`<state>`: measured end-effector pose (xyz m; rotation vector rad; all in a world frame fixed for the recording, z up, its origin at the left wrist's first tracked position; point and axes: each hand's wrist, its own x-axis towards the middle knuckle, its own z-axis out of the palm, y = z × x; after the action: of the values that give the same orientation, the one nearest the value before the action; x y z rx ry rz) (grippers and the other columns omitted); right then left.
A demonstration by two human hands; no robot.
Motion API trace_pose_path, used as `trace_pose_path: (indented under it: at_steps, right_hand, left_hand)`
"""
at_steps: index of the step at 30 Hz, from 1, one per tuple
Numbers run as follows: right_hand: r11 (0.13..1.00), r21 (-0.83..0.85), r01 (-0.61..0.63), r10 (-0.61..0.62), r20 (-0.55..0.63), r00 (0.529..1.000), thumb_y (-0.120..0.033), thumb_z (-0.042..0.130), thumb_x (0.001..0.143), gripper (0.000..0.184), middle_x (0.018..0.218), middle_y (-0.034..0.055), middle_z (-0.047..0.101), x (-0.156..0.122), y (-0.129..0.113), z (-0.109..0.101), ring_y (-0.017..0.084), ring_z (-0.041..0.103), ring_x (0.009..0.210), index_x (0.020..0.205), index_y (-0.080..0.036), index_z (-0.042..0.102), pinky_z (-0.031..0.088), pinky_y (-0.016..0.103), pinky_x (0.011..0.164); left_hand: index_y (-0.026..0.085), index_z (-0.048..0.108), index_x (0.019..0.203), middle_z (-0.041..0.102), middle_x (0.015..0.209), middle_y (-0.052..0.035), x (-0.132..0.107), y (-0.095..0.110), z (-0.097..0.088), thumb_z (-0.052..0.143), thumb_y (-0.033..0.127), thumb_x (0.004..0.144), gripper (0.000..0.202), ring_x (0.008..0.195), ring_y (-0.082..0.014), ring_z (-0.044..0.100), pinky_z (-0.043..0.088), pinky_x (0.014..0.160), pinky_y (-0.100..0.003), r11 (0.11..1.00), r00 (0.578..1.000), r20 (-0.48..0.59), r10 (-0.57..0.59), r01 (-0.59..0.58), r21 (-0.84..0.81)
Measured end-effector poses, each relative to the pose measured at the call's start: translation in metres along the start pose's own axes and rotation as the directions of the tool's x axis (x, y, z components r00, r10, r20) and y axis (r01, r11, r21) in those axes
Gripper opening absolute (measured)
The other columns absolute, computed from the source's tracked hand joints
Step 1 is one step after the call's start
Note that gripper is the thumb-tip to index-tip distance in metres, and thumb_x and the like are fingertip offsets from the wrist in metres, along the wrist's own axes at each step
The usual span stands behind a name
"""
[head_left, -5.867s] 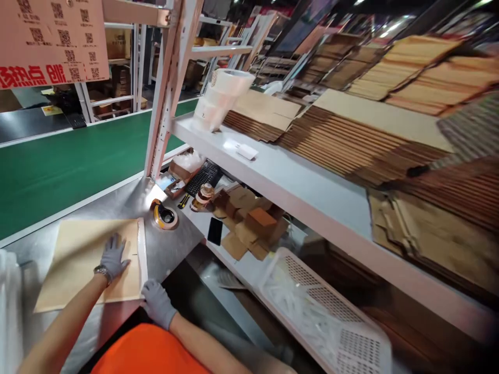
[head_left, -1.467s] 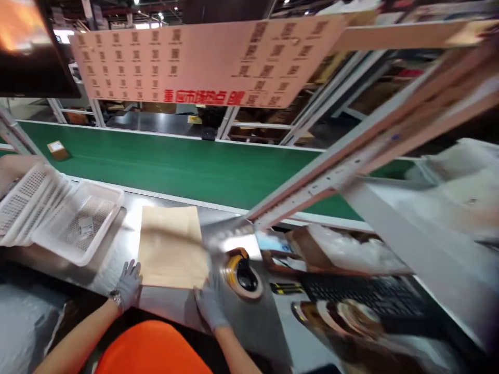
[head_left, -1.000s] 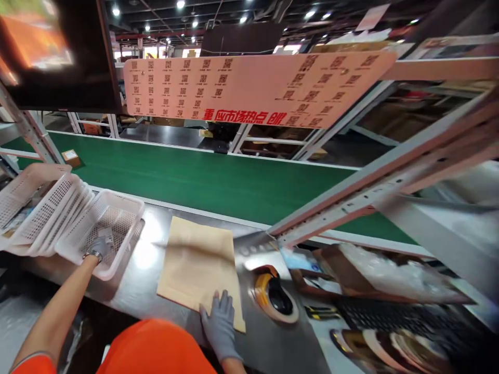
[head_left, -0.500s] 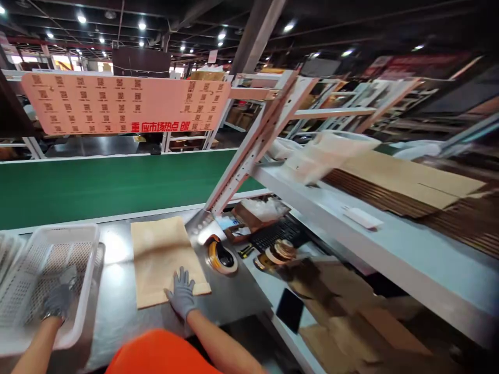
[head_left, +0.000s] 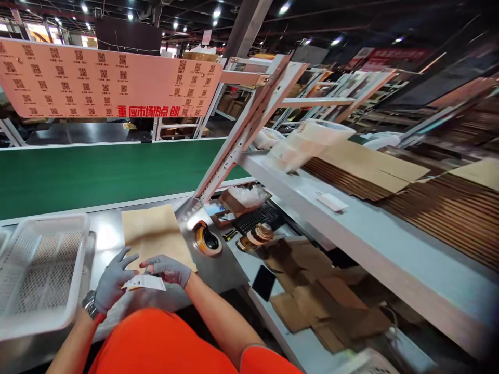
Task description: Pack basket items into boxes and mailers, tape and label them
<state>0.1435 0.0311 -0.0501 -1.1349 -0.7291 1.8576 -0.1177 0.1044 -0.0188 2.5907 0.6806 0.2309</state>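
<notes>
A small white printed slip [head_left: 146,282] with a yellowish lower edge is held low over the steel table, in front of my body. My left hand [head_left: 111,280], in a grey glove, grips the slip's left end between thumb and fingers, with some fingers spread. From the other side my gloved right hand [head_left: 169,270] closes its fingertips at the slip's upper edge. Behind both hands a flat brown paper mailer [head_left: 156,228] lies on the table, its near edge partly covered by them. The white plastic basket [head_left: 80,270] stands left of my left hand.
An orange-and-black tape dispenser [head_left: 208,240] sits right of the mailer. Beyond are a keyboard [head_left: 257,217], an amber tape roll [head_left: 255,237] and a dark phone-like slab [head_left: 264,283]. A shelf [head_left: 351,228] with stacked cardboard juts in at right. A green conveyor [head_left: 97,174] runs behind.
My left hand has come out of the basket to the right, bringing the slip. My right hand has lifted off the mailer and moved left to meet it. The view has shifted slightly right.
</notes>
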Motion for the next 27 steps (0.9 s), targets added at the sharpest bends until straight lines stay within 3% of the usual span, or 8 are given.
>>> trace_pose_path:
  at_steps: [2, 6, 9, 11, 12, 14, 17, 27]
  right_hand:
    - [0.996, -0.076, -0.039, 0.043, 0.055, 0.998, -0.042, 0.102, 0.059, 0.056, 0.086, 0.0019, 0.08, -0.01, 0.007, 0.005, 0.015, 0.068, 0.071, 0.105, -0.017, 0.084, 0.051, 0.027, 0.069]
    - [0.992, -0.104, -0.076, 0.085, 0.082, 0.993, -0.048, 0.1, 0.06, 0.046, 0.071, -0.0036, 0.069, -0.024, 0.033, 0.011, 0.01, 0.057, 0.061, 0.085, -0.016, 0.079, 0.045, 0.024, 0.061]
    - [0.997, -0.068, -0.041, 0.039, -0.038, 0.999, -0.052, 0.101, 0.058, 0.05, 0.067, -0.005, 0.063, -0.032, 0.051, 0.018, 0.01, 0.055, 0.059, 0.075, -0.017, 0.071, 0.045, 0.024, 0.058]
    - [0.999, 0.004, 0.034, -0.032, -0.242, 0.97, -0.056, 0.101, 0.058, 0.052, 0.067, -0.0053, 0.061, -0.037, 0.061, 0.026, 0.01, 0.054, 0.061, 0.074, -0.019, 0.067, 0.045, 0.023, 0.057]
    - [0.996, 0.032, 0.082, -0.066, -0.348, 0.935, -0.058, 0.1, 0.059, 0.053, 0.068, -0.0052, 0.061, -0.039, 0.066, 0.032, 0.011, 0.055, 0.062, 0.075, -0.02, 0.066, 0.045, 0.023, 0.057]
    - [0.986, 0.056, 0.159, -0.111, -0.499, 0.859, -0.061, 0.098, 0.062, 0.054, 0.072, -0.0038, 0.065, -0.044, 0.075, 0.042, 0.012, 0.059, 0.067, 0.078, -0.021, 0.066, 0.046, 0.023, 0.059]
    - [0.966, 0.077, 0.248, -0.163, -0.562, 0.811, -0.065, 0.095, 0.068, 0.053, 0.078, 0.0001, 0.072, -0.058, 0.085, 0.055, 0.018, 0.068, 0.075, 0.084, -0.022, 0.07, 0.053, 0.029, 0.067]
    - [0.906, 0.181, 0.383, -0.212, -0.59, 0.779, -0.068, 0.096, 0.073, 0.055, 0.091, 0.0093, 0.082, -0.137, 0.105, 0.05, 0.026, 0.079, 0.087, 0.093, -0.019, 0.081, 0.061, 0.046, 0.095]
  left_hand:
    - [0.035, 0.09, 0.115, 0.064, 0.165, -0.0012, -0.009, 0.0, 0.007, 0.065, 0.01, 0.081, 0.049, 0.17, -0.0357, 0.033, 0.045, 0.13, -0.06, 0.994, 0.997, -0.076, -0.025, 0.017, -0.106]
    - [0.03, 0.091, 0.108, 0.071, 0.157, -0.0084, -0.031, -0.014, 0.027, 0.068, 0.014, 0.083, 0.038, 0.164, -0.0354, 0.045, 0.048, 0.127, -0.061, 0.92, 0.951, -0.293, -0.094, -0.029, -0.39]
    - [0.026, 0.088, 0.111, 0.078, 0.144, -0.0143, -0.035, -0.012, 0.042, 0.072, 0.035, 0.09, 0.028, 0.145, -0.035, 0.065, 0.052, 0.123, -0.06, 0.746, 0.783, -0.428, -0.45, 0.066, -0.663]
    - [0.021, 0.083, 0.123, 0.081, 0.136, -0.0175, -0.03, -0.001, 0.051, 0.071, 0.052, 0.093, 0.045, 0.126, -0.0328, 0.076, 0.063, 0.108, -0.054, 0.505, 0.638, -0.312, -0.704, 0.14, -0.852]
    - [0.019, 0.08, 0.128, 0.082, 0.131, -0.0185, -0.026, 0.008, 0.055, 0.072, 0.06, 0.091, 0.056, 0.116, -0.0316, 0.079, 0.068, 0.096, -0.049, 0.37, 0.628, -0.195, -0.754, 0.159, -0.915]
    - [0.015, 0.079, 0.125, 0.084, 0.116, -0.0179, -0.018, 0.029, 0.067, 0.078, 0.07, 0.082, 0.07, 0.095, -0.0286, 0.08, 0.066, 0.07, -0.038, 0.158, 0.74, 0.062, -0.669, 0.224, -0.962]
    - [0.013, 0.083, 0.095, 0.081, 0.08, -0.0113, -0.009, 0.064, 0.086, 0.092, 0.066, 0.065, 0.062, 0.066, -0.0213, 0.071, 0.053, 0.051, -0.028, 0.071, 0.84, 0.285, -0.462, 0.355, -0.932]
    - [0.012, 0.084, 0.099, 0.087, 0.094, -0.0165, 0.005, 0.127, 0.118, 0.094, 0.061, 0.062, 0.062, 0.069, -0.0226, 0.076, 0.059, 0.055, -0.03, 0.047, 0.794, 0.296, -0.531, 0.376, -0.925]
